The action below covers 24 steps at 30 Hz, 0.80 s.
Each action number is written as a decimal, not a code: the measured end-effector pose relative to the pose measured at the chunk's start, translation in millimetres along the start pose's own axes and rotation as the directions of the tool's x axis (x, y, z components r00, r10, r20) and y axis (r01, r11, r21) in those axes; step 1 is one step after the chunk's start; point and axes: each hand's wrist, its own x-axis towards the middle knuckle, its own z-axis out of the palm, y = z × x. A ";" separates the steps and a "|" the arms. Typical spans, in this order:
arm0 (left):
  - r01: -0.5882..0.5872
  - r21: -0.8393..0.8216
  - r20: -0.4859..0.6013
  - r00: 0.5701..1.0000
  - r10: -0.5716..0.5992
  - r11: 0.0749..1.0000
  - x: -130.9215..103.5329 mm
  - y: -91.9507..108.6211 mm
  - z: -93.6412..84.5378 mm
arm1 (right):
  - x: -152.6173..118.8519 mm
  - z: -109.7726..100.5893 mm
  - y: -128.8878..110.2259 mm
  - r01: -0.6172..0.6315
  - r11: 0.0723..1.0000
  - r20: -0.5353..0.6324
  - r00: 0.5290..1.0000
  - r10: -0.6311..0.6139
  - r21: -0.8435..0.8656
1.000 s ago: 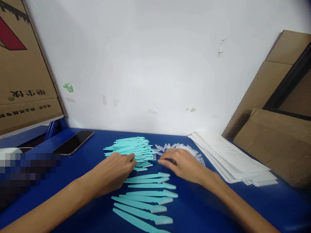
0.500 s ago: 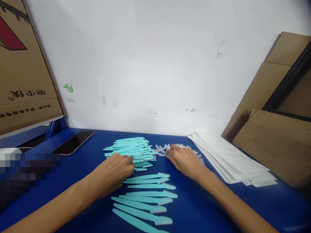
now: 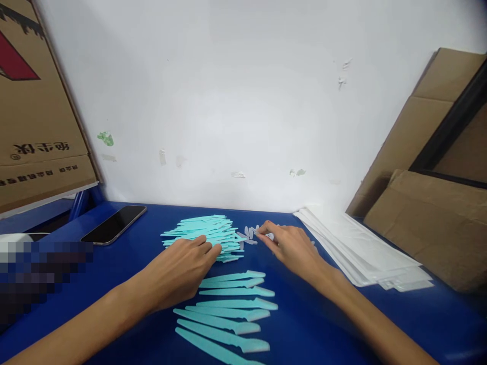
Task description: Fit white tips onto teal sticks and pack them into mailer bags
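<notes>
Turquoise eyebrow razors lie heaped on the blue table. At the heap's near edge is my left hand, its fingers curled closed; whatever they grip is hidden behind them. Closer to me, several more razors are spread in a loose column, their wider ends pointing right. My right hand pinches a small clear plastic cap between thumb and forefinger. Beneath and around that hand are scattered more clear caps, partly covered by it.
White flat plastic bags are stacked on the right, beside brown cardboard. A phone lies at the back left, near a large printed carton. The white wall closes off the table's back edge.
My left hand has shifted slightly right along the heap, and the lowest razor there no longer shows. My right hand has lifted a little, with a cap now between its fingertips.
</notes>
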 end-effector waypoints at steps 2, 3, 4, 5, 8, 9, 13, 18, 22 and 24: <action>0.039 -0.036 -0.019 0.999 -0.039 0.999 0.8 0.8 -2.3 | -1.1 -0.1 -4.0 0.033 0.993 -0.045 0.999 -0.028 0.112; 0.069 -0.062 -0.037 0.997 -0.072 0.996 1.3 0.9 -2.8 | -1.5 -0.2 -6.1 0.057 0.981 -0.084 0.996 -0.042 0.185; 0.102 -0.093 -0.057 0.993 -0.107 0.990 1.8 0.7 -2.6 | -1.9 -0.4 -8.0 0.083 0.963 -0.127 0.991 -0.051 0.257; 0.133 -0.124 -0.076 0.987 -0.143 0.983 2.3 0.3 -1.8 | -2.1 -0.7 -9.5 0.107 0.942 -0.168 0.984 -0.055 0.319; 0.200 -0.199 -0.106 0.969 -0.224 0.959 3.7 -2.5 3.9 | -2.3 -2.2 -11.7 0.141 0.905 -0.233 0.971 -0.048 0.401; 0.212 -0.213 -0.109 0.965 -0.239 0.954 3.9 -3.5 6.1 | -2.2 -2.6 -11.9 0.145 0.899 -0.238 0.970 -0.047 0.414; 0.196 -0.257 -0.155 0.958 -0.241 0.946 2.9 -5.6 12.1 | -2.3 -2.3 -12.9 0.142 0.889 -0.227 0.973 -0.044 0.436; 0.153 -0.274 -0.213 0.953 -0.215 0.950 1.6 -4.3 12.8 | -3.1 0.5 -13.5 0.138 0.905 -0.202 0.978 -0.059 0.401; 0.123 -0.284 -0.251 0.948 -0.197 0.951 1.6 -6.1 14.2 | -4.1 1.1 -11.9 0.148 0.920 -0.192 0.978 -0.081 0.362; 0.120 -0.290 -0.262 0.944 -0.199 0.950 1.4 -7.2 14.4 | -4.3 1.0 -11.6 0.142 0.929 -0.185 0.979 -0.082 0.341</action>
